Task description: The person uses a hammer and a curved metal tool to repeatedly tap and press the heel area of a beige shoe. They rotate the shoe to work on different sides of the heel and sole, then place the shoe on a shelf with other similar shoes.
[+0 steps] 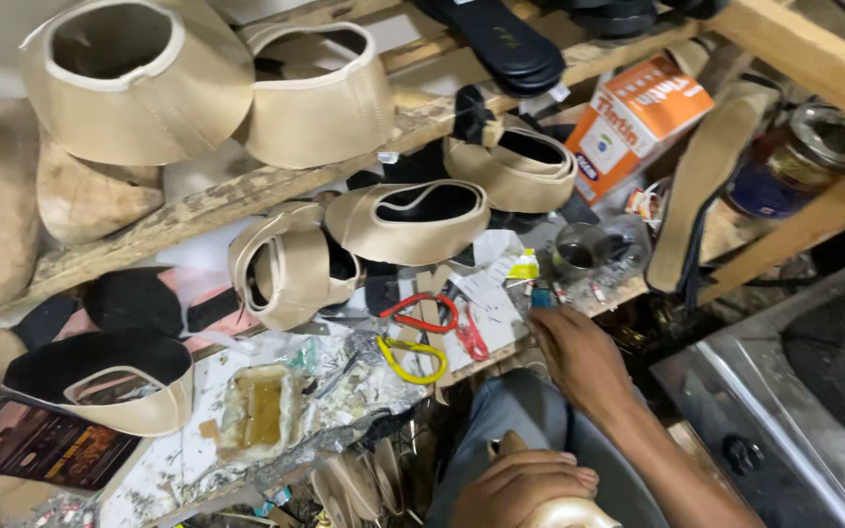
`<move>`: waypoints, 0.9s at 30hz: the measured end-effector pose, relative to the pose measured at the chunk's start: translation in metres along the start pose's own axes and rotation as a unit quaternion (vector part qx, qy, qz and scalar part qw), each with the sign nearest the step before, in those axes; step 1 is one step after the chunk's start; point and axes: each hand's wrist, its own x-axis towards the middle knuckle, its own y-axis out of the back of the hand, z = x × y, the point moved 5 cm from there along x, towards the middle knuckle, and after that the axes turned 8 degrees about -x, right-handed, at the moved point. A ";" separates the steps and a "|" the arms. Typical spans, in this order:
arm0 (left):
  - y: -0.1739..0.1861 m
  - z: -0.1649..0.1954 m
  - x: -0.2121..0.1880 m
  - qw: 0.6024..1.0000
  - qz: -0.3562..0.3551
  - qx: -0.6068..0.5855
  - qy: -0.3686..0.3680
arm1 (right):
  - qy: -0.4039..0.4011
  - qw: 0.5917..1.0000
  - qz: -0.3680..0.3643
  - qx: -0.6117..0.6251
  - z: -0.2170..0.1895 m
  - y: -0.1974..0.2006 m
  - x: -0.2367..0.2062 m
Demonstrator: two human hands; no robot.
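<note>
Fingers of right hand (579, 357) pinch probably a small blue lighter (541, 296) off the table (188, 460); left hand (520, 486) clamps beige shoe (564, 512) steady on knee.

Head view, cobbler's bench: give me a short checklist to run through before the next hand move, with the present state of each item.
1. Right hand at the bench edge, near the small blue object: ok; whether the fingers grip it, cannot tell.
2. Left hand resting on the glossy beige piece on the lap: ok.
3. Red-handled scissors and yellow-handled scissors lying free on the bench, untouched: ok.
4. Tray of amber glue upright, apart from both hands: ok.
5. Beige shoe upper close beyond the right hand, nothing lying on it: ok.
6. Bench surface littered with scraps: not ok.
</note>
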 end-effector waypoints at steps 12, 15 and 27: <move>0.033 -0.039 0.018 0.996 -0.002 -0.076 0.038 | 0.067 0.988 -0.121 -0.072 -0.007 -0.057 0.033; 0.052 -0.014 0.029 0.979 0.087 -0.098 0.159 | -0.145 0.976 -0.149 0.064 0.015 -0.038 0.007; 0.012 0.013 0.088 0.961 0.058 -0.124 0.241 | -0.211 0.936 0.096 0.264 0.002 0.093 -0.123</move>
